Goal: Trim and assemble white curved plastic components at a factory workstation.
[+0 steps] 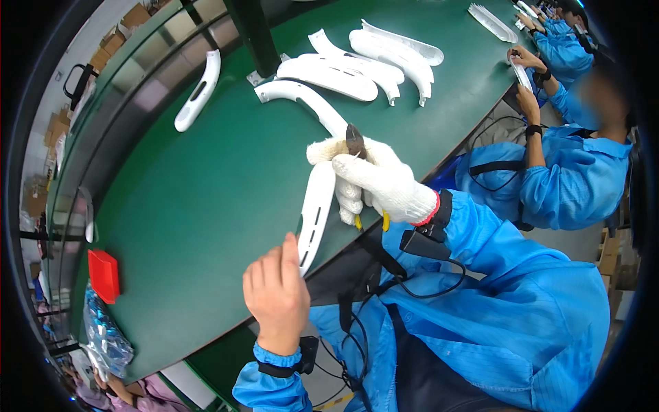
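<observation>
My bare left hand (278, 292) grips the lower end of a slotted white plastic shell (317, 218), fingertips along its edge. The shell slants up toward my right hand (388, 180), which wears a white knit glove with a red cuff. That hand is closed round a pair of pliers (355, 141). Their dark jaws point up past the fingers, and yellow handle ends show below the glove. The gloved fingers are close to the shell's upper end; whether they touch it I cannot tell. A curved white shell (302, 96) lies just beyond, partly hidden by the glove.
Several white shells (329, 74) lie at the far side of the green table (206, 226), beside a dark post (252, 34). One lone shell (199, 90) rests farther left. A red tray (103, 276) and plastic bag (106, 333) are at left. Co-workers (570, 158) sit along the right.
</observation>
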`<control>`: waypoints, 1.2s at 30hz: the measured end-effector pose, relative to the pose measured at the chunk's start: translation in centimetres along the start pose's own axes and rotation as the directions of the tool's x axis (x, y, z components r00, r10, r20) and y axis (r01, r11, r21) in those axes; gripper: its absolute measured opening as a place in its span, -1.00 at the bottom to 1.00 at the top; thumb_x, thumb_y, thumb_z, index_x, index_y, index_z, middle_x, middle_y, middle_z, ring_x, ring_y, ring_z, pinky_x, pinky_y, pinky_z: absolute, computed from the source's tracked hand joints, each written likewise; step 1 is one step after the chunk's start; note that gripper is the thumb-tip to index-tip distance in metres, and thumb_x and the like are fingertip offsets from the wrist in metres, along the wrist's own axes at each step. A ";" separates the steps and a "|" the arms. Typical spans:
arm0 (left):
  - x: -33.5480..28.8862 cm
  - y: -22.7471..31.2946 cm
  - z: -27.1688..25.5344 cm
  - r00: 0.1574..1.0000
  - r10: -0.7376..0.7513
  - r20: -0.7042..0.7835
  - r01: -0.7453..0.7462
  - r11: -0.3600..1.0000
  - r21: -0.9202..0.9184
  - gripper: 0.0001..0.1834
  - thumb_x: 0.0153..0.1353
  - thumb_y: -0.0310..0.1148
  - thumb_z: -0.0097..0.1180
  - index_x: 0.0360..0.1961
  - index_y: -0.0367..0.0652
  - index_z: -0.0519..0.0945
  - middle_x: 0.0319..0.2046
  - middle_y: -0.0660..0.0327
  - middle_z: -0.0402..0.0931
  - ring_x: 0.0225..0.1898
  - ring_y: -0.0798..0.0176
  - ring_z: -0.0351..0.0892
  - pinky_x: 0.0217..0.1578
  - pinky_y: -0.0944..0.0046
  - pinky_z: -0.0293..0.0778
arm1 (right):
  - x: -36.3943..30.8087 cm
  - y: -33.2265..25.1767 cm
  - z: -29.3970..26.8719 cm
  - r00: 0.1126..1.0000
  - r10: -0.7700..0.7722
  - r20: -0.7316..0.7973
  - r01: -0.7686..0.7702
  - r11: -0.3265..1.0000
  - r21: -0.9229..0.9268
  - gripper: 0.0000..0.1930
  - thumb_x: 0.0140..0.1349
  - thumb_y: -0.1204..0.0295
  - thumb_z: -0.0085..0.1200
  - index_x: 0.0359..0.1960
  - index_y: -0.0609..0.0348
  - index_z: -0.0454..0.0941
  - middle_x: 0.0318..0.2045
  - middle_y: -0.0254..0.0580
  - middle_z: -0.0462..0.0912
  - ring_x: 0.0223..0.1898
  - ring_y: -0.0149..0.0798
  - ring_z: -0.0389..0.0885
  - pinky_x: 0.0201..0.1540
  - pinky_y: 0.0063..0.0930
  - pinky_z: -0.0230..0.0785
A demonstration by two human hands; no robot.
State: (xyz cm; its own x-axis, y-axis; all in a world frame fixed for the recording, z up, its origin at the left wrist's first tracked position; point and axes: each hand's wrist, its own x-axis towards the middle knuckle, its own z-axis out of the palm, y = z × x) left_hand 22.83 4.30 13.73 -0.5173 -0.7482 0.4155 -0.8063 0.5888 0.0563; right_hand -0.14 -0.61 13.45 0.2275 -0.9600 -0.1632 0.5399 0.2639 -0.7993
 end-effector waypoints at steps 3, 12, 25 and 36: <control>1.4 -4.2 -0.2 0.998 -0.001 0.062 0.006 0.997 -0.072 -0.56 -0.09 -0.64 0.08 -0.07 -0.29 0.55 -0.33 0.08 0.48 -0.25 0.00 0.48 -0.17 0.08 0.38 | 1.0 1.0 -0.3 0.998 0.023 -0.056 -0.023 1.000 -0.011 -0.66 0.37 0.36 -0.07 0.06 0.34 0.44 -0.62 -0.32 0.38 -0.64 -0.40 0.39 -0.51 -0.36 0.43; 6.4 -20.7 1.2 0.944 -0.329 0.019 0.329 0.944 -0.003 -0.66 0.03 -0.56 0.05 -0.10 -0.27 0.60 -0.19 -0.03 0.56 -0.11 -0.11 0.50 -0.01 0.01 0.36 | 1.5 0.5 -0.8 0.994 0.105 -0.041 -0.103 0.994 0.031 -0.72 0.35 0.37 -0.04 -0.05 0.34 0.45 -0.65 -0.34 0.35 -0.66 -0.41 0.39 -0.54 -0.36 0.44; 14.8 -34.6 5.5 0.918 -0.386 -0.091 0.373 0.766 0.524 -0.66 0.06 -0.57 0.08 -0.09 -0.15 0.60 -0.07 0.13 0.57 0.09 0.02 0.44 0.14 -0.04 0.30 | 1.3 -0.7 -0.8 0.993 0.117 0.002 -0.117 0.993 -0.020 -0.74 0.37 0.50 -0.17 0.00 0.37 0.45 -0.63 -0.24 0.46 -0.61 -0.39 0.45 -0.47 -0.42 0.45; 22.0 -23.3 9.3 0.985 -0.170 -0.034 0.163 0.974 -0.159 -0.57 0.11 -0.55 0.07 0.06 -0.31 0.45 -0.04 -0.06 0.51 0.02 -0.16 0.47 0.06 -0.04 0.36 | 1.6 0.1 -1.5 0.991 0.124 0.052 -0.125 0.992 0.005 -0.74 0.39 0.35 -0.04 -0.02 0.28 0.47 -0.58 -0.36 0.43 -0.60 -0.49 0.43 -0.49 -0.50 0.44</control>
State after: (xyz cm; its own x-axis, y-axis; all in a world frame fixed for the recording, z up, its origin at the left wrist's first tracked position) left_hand 27.55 -28.71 13.15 -0.3625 -0.8268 0.4302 -0.8240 0.4999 0.2666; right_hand -0.97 -2.32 12.24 0.3348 -0.9136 -0.2308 0.5111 0.3818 -0.7701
